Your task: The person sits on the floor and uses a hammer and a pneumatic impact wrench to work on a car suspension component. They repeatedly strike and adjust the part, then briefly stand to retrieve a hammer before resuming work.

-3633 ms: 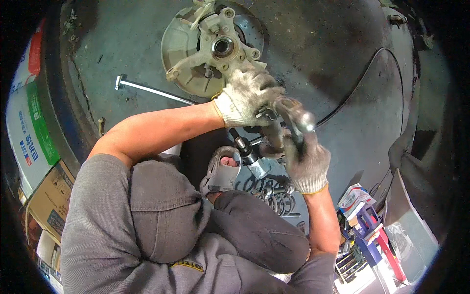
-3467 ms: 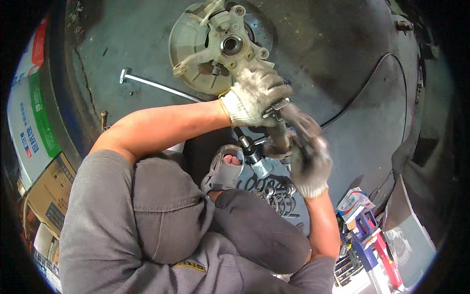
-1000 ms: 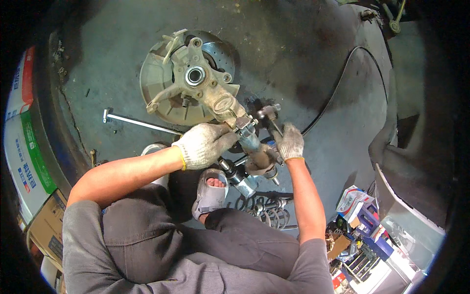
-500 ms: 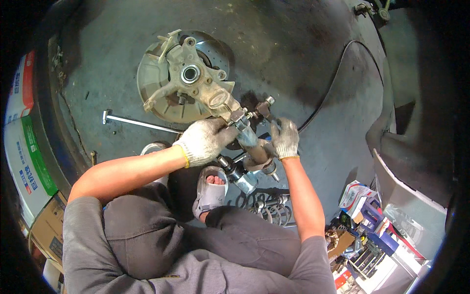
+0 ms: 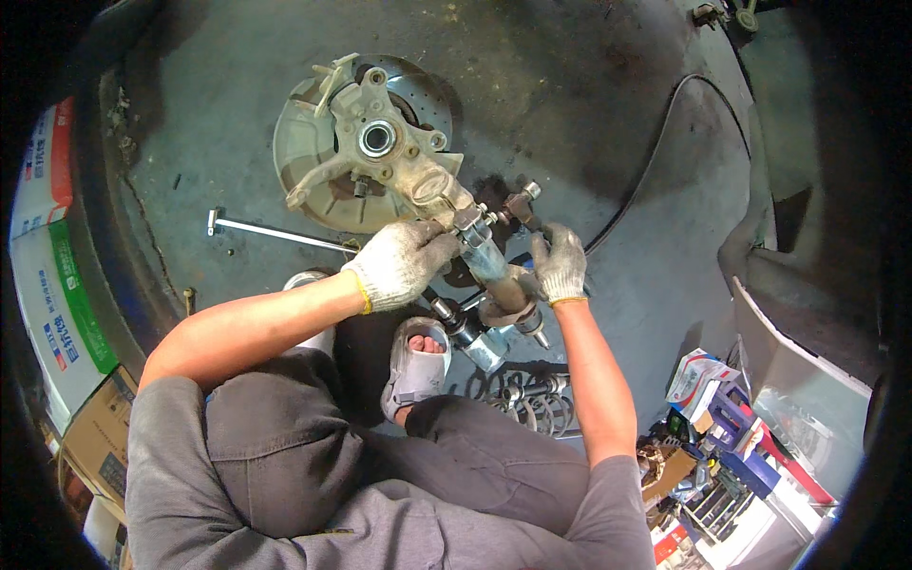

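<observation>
A steering knuckle [image 5: 432, 180] with a hub bore lies on the floor in front of me, over a dust shield [image 5: 296, 161] and a drilled brake disc [image 5: 418, 95]. A strut [image 5: 486, 264] sits in its clamp and points toward me. My left hand [image 5: 401, 264], in a white knit glove, is closed at the left side of the clamp; what its fingertips pinch is hidden. In my right hand [image 5: 560, 263], also gloved, is the handle of a hammer [image 5: 521, 203]. The hammer's rusty head with a bright face is just right of the clamp bolt.
A long breaker bar [image 5: 285, 233] lies on the left. Close to my sandalled foot [image 5: 418, 366] are an impact wrench [image 5: 478, 344] and a coil spring [image 5: 537, 408]. Boxes [image 5: 62, 313] line the left edge; cluttered parts [image 5: 712, 475] fill the lower right. A black hose [image 5: 655, 157] curves behind.
The whole view has shifted slightly, moving the scene a little right and up. My left hand has slid very slightly along the clamp; the right hand and hammer look nearly still.
</observation>
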A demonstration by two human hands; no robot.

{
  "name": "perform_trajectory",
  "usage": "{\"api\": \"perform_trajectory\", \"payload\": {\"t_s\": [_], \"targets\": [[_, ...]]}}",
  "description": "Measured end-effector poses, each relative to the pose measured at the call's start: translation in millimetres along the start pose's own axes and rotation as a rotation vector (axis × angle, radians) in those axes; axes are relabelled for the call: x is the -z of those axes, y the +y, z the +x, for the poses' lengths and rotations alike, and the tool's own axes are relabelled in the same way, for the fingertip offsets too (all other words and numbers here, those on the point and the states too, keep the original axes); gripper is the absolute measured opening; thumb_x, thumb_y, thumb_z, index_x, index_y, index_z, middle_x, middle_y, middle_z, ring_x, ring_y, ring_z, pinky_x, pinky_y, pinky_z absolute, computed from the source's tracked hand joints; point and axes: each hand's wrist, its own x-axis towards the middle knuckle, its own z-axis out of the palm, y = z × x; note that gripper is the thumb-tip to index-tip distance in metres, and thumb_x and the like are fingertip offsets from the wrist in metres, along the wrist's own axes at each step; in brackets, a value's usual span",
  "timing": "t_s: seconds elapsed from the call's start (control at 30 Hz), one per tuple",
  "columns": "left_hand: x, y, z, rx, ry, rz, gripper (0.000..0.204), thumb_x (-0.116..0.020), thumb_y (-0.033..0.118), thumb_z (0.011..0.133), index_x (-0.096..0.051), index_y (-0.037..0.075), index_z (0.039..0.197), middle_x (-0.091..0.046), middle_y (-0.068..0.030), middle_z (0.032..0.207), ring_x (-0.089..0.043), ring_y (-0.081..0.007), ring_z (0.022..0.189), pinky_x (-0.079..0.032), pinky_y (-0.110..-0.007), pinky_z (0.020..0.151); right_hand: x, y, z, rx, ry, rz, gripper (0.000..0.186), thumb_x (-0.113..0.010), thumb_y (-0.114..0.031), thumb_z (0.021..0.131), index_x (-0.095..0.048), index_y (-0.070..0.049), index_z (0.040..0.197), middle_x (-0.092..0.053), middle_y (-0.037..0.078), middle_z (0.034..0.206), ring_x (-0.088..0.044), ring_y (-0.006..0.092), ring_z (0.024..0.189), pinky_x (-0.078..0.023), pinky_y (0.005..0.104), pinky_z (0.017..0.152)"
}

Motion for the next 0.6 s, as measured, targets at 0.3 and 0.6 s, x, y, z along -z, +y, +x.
{"api": "perform_trajectory", "payload": {"t_s": [0.3,0.6], "targets": [[-4,-1,3,-0.179,0.185,0.242,0.038,-0.075,0.032,0.103,-0.079,0.005,0.129,-0.08,-0.027,0.109,-0.078,-0.0432,0.106,-0.059,-0.049,0.092,3,-3,-1,-0.073,-0.049,0.03,0.036,-0.075,-0.033,0.1,-0.075,-0.006,0.124,-0.077,0.022,0.119,-0.072,0.0455,0.113,-0.056,0.0565,0.101],[-20,-5,7,-0.204,0.334,0.357,0.036,-0.083,0.026,0.096,-0.079,0.003,0.123,-0.083,-0.0229,0.105,-0.082,-0.0376,0.099,-0.062,-0.045,0.088,-7,13,-7,-0.127,0.102,0.048,0.037,-0.075,-0.035,0.101,-0.074,-0.006,0.122,-0.077,0.023,0.115,-0.072,0.0458,0.11,-0.057,0.0573,0.098]]}}
